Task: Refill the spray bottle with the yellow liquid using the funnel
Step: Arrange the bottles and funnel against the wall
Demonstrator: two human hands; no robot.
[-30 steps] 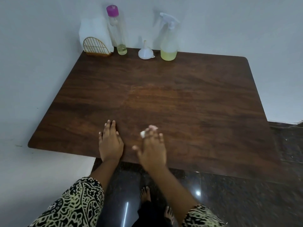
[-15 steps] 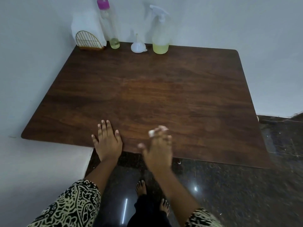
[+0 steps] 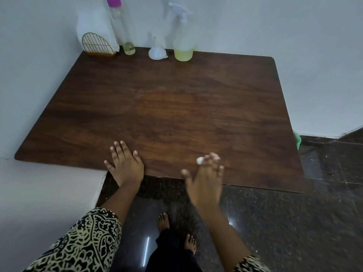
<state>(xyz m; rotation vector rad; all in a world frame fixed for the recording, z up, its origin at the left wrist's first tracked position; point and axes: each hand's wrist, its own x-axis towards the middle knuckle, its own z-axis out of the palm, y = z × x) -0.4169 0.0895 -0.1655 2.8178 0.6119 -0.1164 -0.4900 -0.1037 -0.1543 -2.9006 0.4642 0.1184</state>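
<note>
Along the far edge of the counter [image 3: 176,114], against the white wall [image 3: 255,26], stands a row of things. From my left they are a gold wire napkin holder [image 3: 97,45] with white tissue in it, a tall clear bottle [image 3: 122,26] with a pink cap, the white funnel [image 3: 157,52], and the spray bottle [image 3: 183,46]. A broad stretch of dark wood lies between that row and me.

The spray bottle stands upright, its long axis vertical and its white trigger head on top with the nozzle aimed to my left. Yellow liquid fills only its lower part. The tall bottle is upright too, with a little yellow liquid at the bottom. The funnel sits mouth down, spout pointing straight up, just beside the spray bottle but apart from it.

All of these are well away from both hands. My left hand [image 3: 125,165] lies flat on the near edge, fingers straight and spread, holding nothing. My right hand [image 3: 206,181] hovers over the same edge, fingers loosely extended and gripping nothing (something white marks two fingertips, too blurred to name). Below are my patterned sleeve [image 3: 84,242], the dark speckled floor [image 3: 294,222] and my bare feet [image 3: 163,222].
</note>
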